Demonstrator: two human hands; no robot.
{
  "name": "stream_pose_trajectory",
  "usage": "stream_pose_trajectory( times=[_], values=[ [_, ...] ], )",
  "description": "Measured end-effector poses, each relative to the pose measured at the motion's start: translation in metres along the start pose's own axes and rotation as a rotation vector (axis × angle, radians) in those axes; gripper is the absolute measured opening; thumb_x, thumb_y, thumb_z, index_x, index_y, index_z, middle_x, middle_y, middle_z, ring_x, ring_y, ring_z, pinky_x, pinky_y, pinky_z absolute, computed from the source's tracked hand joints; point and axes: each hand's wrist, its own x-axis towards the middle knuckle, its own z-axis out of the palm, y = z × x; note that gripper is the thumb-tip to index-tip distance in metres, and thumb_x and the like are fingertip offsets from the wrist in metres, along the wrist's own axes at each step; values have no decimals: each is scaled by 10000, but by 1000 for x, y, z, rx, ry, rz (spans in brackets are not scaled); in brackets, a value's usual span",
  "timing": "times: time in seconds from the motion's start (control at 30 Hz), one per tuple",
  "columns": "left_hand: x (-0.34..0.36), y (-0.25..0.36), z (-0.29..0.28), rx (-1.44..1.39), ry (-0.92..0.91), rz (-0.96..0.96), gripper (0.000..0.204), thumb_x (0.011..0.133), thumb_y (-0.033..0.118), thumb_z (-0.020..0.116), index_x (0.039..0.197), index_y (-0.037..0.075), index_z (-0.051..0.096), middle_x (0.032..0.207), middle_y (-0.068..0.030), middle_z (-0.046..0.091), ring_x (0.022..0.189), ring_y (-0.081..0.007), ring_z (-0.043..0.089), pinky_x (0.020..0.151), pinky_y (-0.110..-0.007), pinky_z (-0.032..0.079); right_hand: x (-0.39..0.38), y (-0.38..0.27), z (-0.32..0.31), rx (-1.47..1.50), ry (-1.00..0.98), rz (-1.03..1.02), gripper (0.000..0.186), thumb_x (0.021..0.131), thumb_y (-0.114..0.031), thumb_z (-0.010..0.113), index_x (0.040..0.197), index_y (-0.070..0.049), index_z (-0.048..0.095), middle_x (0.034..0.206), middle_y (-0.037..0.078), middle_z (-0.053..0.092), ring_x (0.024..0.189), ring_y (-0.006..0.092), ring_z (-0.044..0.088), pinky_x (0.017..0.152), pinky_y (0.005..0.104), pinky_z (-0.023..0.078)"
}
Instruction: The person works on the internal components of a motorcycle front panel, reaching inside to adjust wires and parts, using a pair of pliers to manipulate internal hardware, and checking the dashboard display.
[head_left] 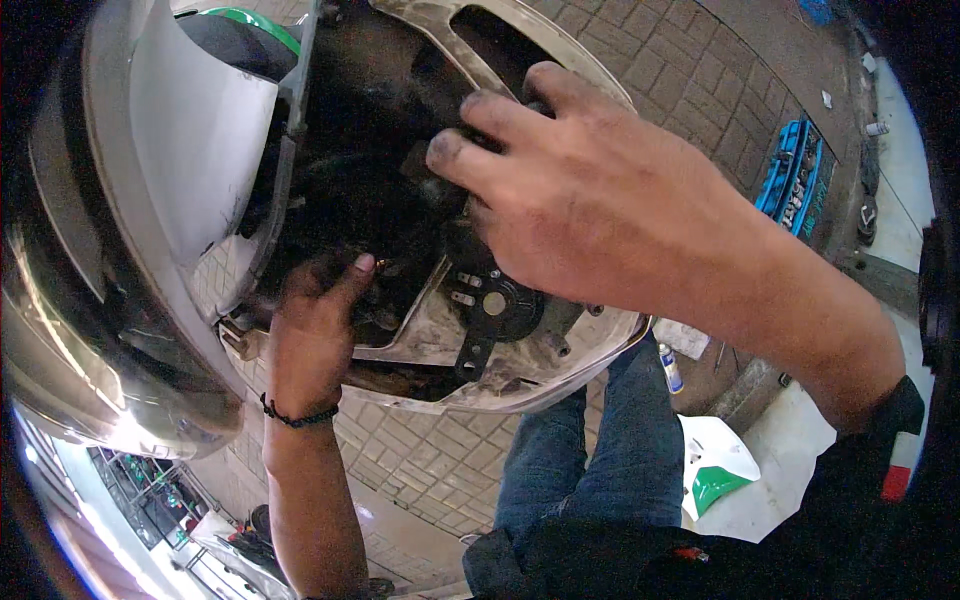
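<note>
A scooter front, its inside exposed, fills the upper middle, framed by a scuffed pale plastic panel (545, 385). My left hand (315, 305), with a dark cord bracelet at the wrist, reaches into the dark cavity from below. Its thumb lies over dark parts by a small orange glint; the other fingers are mostly hidden, and whatever they grip is lost in shadow. Above and to the right, my right hand (570, 180) hangs over the cavity with bent, blackened fingers. Its thumb and anything it holds are out of sight. Below it sits a round black horn (512, 305) with metal terminals.
Close on the left stands a glossy curved headlight (130, 330) beside a white fairing panel (205, 130). A blue tool tray (790, 180) lies on the brick paving at right. A white and green panel (718, 465) and a spray can (670, 368) are near my legs.
</note>
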Motion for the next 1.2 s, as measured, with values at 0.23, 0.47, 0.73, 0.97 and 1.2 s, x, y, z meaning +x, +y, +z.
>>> stream_pose_trajectory(
  times=[0.23,0.47,0.73,0.97,1.2],
  values=[
    [0,2,0,-91,-33,-66,367,813,303,596,1012,-5,601,960,-168,604,893,-251,575,802,-313,425,2,1,4,-18,59,-19,111,688,-145,604,688,-45,654,968,38,584,909,171,522,781,332,437],
    [3,-12,1,-13,-31,55,313,838,272,569,1016,18,610,1036,-196,573,936,-282,567,816,-338,430,4,2,6,1,72,-22,111,685,-123,600,704,-21,638,970,45,585,902,180,535,814,341,439],
    [-1,-4,1,2,23,1,319,825,277,586,1002,12,612,991,-185,590,912,-274,574,797,-329,437,1,1,6,95,44,-13,106,677,-128,600,680,-30,641,973,49,586,898,172,535,818,333,437],
    [-1,-4,-1,134,38,112,362,797,291,620,999,-10,605,932,-165,603,865,-220,577,759,-318,447,0,-1,12,54,94,7,100,665,-145,601,648,-57,646,934,52,585,888,182,536,780,333,442],
    [-6,15,3,-183,12,-144,371,808,278,620,1022,-23,583,922,-127,600,815,-190,579,699,-300,475,0,2,11,-35,116,-31,103,677,-177,585,624,-127,658,759,34,578,831,179,561,697,308,459]
  ],
)
